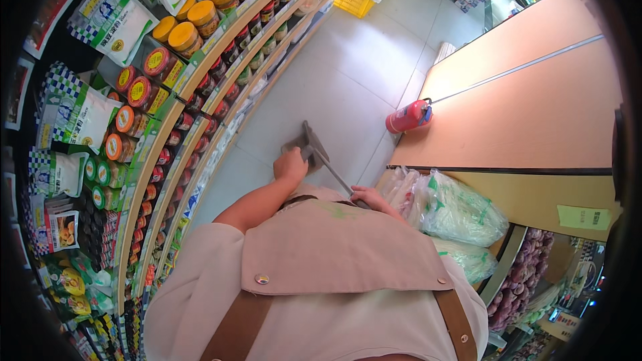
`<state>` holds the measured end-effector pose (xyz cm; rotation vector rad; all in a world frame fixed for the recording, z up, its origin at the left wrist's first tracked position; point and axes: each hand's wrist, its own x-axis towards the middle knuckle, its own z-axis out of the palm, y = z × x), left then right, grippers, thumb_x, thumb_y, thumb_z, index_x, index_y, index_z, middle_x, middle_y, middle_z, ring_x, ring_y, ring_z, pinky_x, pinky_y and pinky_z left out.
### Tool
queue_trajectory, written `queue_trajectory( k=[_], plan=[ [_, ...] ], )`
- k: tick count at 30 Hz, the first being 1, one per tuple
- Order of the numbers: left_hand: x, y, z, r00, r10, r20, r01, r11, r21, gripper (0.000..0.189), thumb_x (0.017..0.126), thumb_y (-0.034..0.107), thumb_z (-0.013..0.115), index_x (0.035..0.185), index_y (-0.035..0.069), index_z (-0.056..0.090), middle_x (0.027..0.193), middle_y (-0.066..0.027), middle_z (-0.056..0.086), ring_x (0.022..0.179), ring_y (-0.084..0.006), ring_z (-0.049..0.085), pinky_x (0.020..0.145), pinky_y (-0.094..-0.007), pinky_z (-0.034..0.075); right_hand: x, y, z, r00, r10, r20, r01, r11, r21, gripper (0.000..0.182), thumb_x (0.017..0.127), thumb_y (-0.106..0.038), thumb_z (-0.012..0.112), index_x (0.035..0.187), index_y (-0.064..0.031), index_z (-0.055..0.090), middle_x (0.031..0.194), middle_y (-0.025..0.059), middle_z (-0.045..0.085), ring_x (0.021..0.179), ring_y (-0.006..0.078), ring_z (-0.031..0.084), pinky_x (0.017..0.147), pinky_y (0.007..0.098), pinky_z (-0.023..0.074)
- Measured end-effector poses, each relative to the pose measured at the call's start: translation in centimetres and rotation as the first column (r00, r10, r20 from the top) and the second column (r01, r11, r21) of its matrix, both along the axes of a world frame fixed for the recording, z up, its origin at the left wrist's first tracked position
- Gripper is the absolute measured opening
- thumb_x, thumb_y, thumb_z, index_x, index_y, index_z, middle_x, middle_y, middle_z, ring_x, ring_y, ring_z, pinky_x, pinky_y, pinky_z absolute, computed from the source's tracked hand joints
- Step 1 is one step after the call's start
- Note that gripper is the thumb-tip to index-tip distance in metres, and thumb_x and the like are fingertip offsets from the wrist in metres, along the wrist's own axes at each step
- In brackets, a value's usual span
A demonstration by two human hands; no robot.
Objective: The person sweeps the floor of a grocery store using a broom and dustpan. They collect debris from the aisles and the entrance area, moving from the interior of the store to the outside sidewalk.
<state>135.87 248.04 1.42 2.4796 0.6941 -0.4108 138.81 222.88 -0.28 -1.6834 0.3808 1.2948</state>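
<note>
My left hand is closed around the upper end of a handle that belongs to a grey dustpan low over the tiled floor. In my right hand is the grey shaft of a broom, which slants up and left across the dustpan. The broom's dark head shows at the pan's far side, partly blurred. Whether it touches the pan, I cannot tell. A beige apron with brown straps covers my front and hides the ends of both handles near my body.
Curved shelves of jars and bags run along the left. A red fire extinguisher stands against the wooden panel at right. Plastic-wrapped bundles lie close to my right hand. A yellow crate stands farther ahead.
</note>
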Motion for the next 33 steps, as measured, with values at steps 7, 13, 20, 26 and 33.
queue_trajectory(
  k=[7, 13, 20, 26, 33],
  plan=[
    [-0.2, -0.1, -0.1, 1.000, 0.003, -0.003, -0.003, 1.000, 0.012, 0.027, 0.071, 0.028, 0.059, 0.087, 0.007, 0.052, 0.074, -0.0112, 0.060, 0.073, -0.0288, 0.057, 0.062, -0.0391, 0.045, 0.0, -0.3, -0.6, 1.000, 0.021, 0.006, -0.021, 1.000, 0.005, 0.058, 0.062, -0.015, 0.060, 0.115, 0.0039, 0.046, 0.111, 0.0105, 0.050, 0.095, 0.0138, 0.048, 0.080, 0.0224, 0.0381],
    [-0.2, 0.0, -0.2, 1.000, -0.001, 0.003, 0.001, 1.000, 0.011, 0.027, 0.071, 0.028, 0.059, 0.087, 0.007, 0.052, 0.074, -0.0117, 0.059, 0.073, -0.0292, 0.057, 0.061, -0.0395, 0.045, -0.4, -0.1, -0.7, 0.998, -0.064, -0.025, 0.065, 0.997, 0.037, 0.059, 0.061, -0.013, 0.061, 0.115, 0.0049, 0.044, 0.109, 0.0093, 0.051, 0.093, 0.0135, 0.049, 0.078, 0.0222, 0.0386],
    [-0.4, 0.0, -0.2, 1.000, 0.000, 0.002, 0.000, 1.000, 0.000, 0.029, 0.071, 0.028, 0.059, 0.090, 0.006, 0.052, 0.075, -0.0118, 0.060, 0.073, -0.0290, 0.057, 0.062, -0.0390, 0.045, -0.5, -0.5, -1.5, 0.999, -0.047, -0.020, 0.048, 0.998, 0.039, 0.059, 0.062, -0.015, 0.061, 0.115, 0.0050, 0.045, 0.105, 0.0086, 0.053, 0.090, 0.0126, 0.049, 0.077, 0.0221, 0.0386],
    [-0.3, 0.0, 0.3, 1.000, -0.003, 0.005, 0.003, 1.000, -0.006, 0.031, 0.072, 0.029, 0.058, 0.093, 0.007, 0.052, 0.076, -0.0114, 0.060, 0.074, -0.0282, 0.057, 0.063, -0.0378, 0.045, -0.4, -0.9, -2.4, 0.996, 0.054, 0.064, -0.054, 0.999, -0.006, 0.060, 0.061, -0.018, 0.060, 0.115, 0.0051, 0.045, 0.108, 0.0094, 0.052, 0.094, 0.0133, 0.048, 0.079, 0.0217, 0.0378],
    [0.1, 0.0, 0.6, 0.999, -0.012, -0.033, 0.012, 1.000, 0.002, 0.030, 0.072, 0.029, 0.058, 0.090, 0.006, 0.052, 0.077, -0.0115, 0.060, 0.075, -0.0282, 0.057, 0.063, -0.0376, 0.045, 0.3, -1.0, -2.3, 0.991, 0.133, 0.002, -0.133, 0.991, 0.032, 0.032, 0.062, -0.020, 0.060, 0.089, -0.0035, 0.063, 0.126, 0.0114, 0.040, 0.103, 0.0138, 0.045, 0.086, 0.0242, 0.0339]
  ],
)
